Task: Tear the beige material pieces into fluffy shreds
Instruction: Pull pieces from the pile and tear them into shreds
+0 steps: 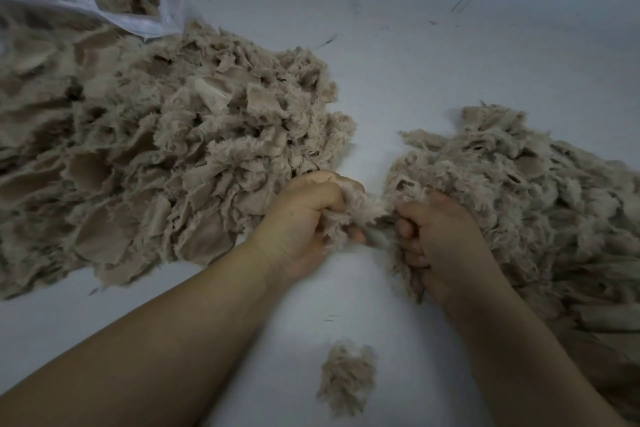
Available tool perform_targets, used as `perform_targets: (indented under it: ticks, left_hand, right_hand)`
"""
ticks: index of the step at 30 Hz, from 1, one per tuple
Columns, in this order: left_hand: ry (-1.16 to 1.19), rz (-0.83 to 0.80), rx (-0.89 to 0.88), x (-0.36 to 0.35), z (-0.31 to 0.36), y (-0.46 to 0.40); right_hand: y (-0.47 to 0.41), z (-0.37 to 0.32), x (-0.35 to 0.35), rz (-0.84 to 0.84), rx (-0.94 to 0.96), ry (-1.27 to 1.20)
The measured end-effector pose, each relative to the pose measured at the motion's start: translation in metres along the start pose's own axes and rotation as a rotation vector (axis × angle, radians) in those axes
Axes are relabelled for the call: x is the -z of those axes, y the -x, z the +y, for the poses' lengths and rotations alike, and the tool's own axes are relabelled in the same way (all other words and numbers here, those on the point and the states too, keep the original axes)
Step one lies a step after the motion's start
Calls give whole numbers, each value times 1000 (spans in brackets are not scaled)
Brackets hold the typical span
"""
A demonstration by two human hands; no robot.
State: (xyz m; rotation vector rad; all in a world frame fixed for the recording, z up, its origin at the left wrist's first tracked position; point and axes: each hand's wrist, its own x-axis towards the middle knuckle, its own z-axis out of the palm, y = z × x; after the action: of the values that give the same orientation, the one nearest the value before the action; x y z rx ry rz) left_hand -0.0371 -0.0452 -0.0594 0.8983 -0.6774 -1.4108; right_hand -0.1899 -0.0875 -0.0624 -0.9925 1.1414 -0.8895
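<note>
Two bare forearms enter from the lower edge of the view, each uncovered from elbow region to wrist, with no sleeve edge in view. The left hand and right hand are ungloved. Visible fingernails are short and unpainted; wrists and visible fingers carry no jewellery or markings.

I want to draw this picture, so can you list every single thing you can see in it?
large pile: one, beige, left of the hands
second pile: one, beige, right side
held piece: one, beige, stretched between both hands
small tuft: one, beige, near edge, between the arms
plastic bag: one, clear-white, far left, some beige material inside
surface: one, white, under everything
left hand: one, fingers curled on the held piece
right hand: one, fingers curled on it too
</note>
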Motion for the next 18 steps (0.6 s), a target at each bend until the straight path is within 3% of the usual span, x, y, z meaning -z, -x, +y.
perform_targets:
  ticks: [7,14,18]
  left_hand:
    - [-318,25,-116,-3,-8,-2]
    - [12,21,-85,1,9,5]
    - [-162,50,-32,2,3,3]
  right_hand:
    - [3,0,-2,12,47,64]
    - [3,3,-3,115,42,67]
    - [5,1,-2,61,83,33]
